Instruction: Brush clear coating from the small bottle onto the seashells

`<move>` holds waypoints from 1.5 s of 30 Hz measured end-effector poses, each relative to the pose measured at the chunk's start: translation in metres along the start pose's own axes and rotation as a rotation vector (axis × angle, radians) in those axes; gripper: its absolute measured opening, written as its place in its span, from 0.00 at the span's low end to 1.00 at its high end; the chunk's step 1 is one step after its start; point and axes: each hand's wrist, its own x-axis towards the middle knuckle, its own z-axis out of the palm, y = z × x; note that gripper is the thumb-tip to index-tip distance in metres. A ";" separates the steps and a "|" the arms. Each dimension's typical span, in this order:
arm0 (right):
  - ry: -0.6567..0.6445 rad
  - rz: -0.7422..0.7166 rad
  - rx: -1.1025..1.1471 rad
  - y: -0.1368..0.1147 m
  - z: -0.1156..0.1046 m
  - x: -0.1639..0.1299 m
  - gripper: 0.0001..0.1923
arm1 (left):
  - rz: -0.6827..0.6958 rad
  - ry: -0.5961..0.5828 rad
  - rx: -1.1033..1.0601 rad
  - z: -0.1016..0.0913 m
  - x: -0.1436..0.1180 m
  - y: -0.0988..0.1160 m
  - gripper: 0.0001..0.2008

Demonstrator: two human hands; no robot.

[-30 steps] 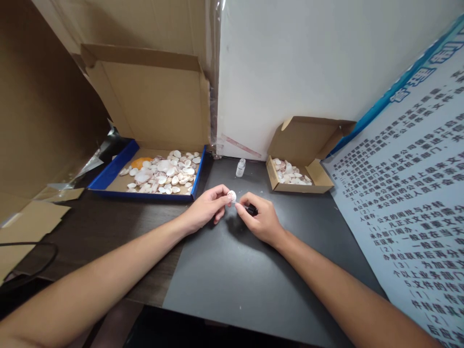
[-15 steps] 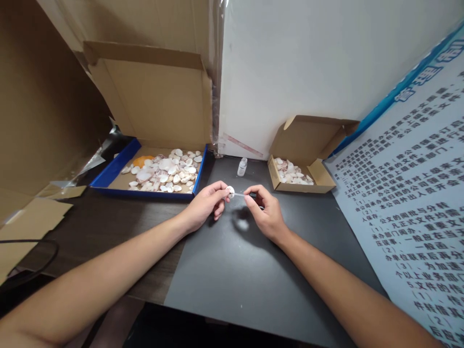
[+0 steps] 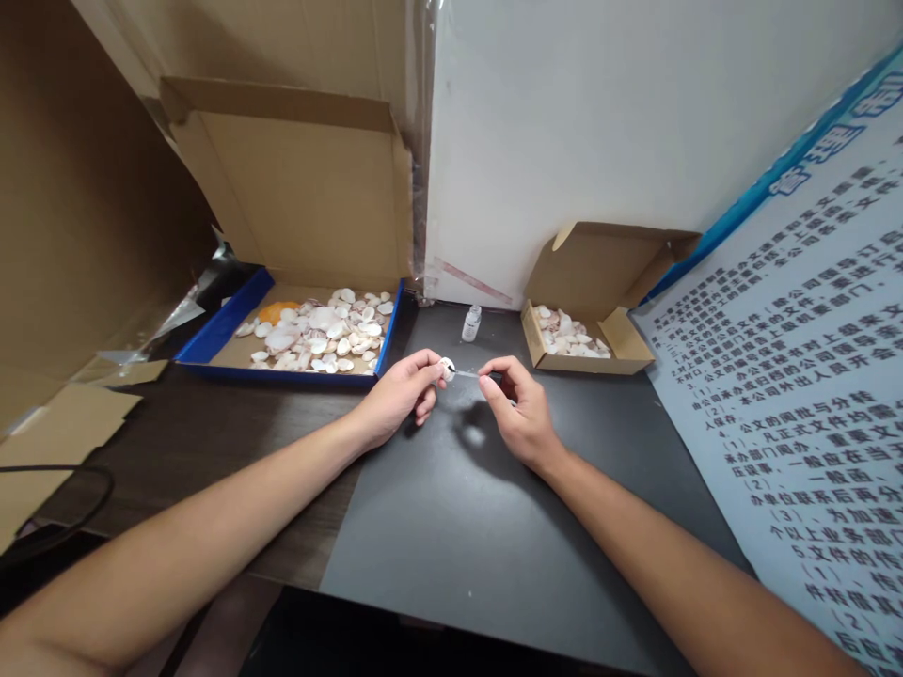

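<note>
My left hand (image 3: 407, 393) pinches a small white seashell (image 3: 447, 369) between thumb and fingertips, above the grey mat. A dark patch shows on the shell's face. To its right, my right hand (image 3: 518, 406) is closed on a thin pale stick (image 3: 466, 374), which lies level and points left. The stick's far end meets the shell's edge or stops just short of it; I cannot tell which. My fingers hide its other end. Behind both hands, a small clear bottle (image 3: 471, 324) with a white label stands upright.
An open blue-sided cardboard box (image 3: 282, 378) full of shells stands at the left. On the right is a smaller open cardboard box (image 3: 593, 365) with more shells. The grey mat (image 3: 423, 545) covers part of the dark wooden table (image 3: 303, 527). A printed board (image 3: 776, 395) leans at the right.
The shell has turned slightly in my left hand, and a dark patch now shows on it. My right hand has shifted slightly to the right. Boxes and bottle are unmoved.
</note>
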 end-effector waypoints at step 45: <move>-0.071 -0.140 -0.132 -0.007 0.002 -0.004 0.06 | -0.057 -0.021 -0.029 -0.003 0.001 0.006 0.09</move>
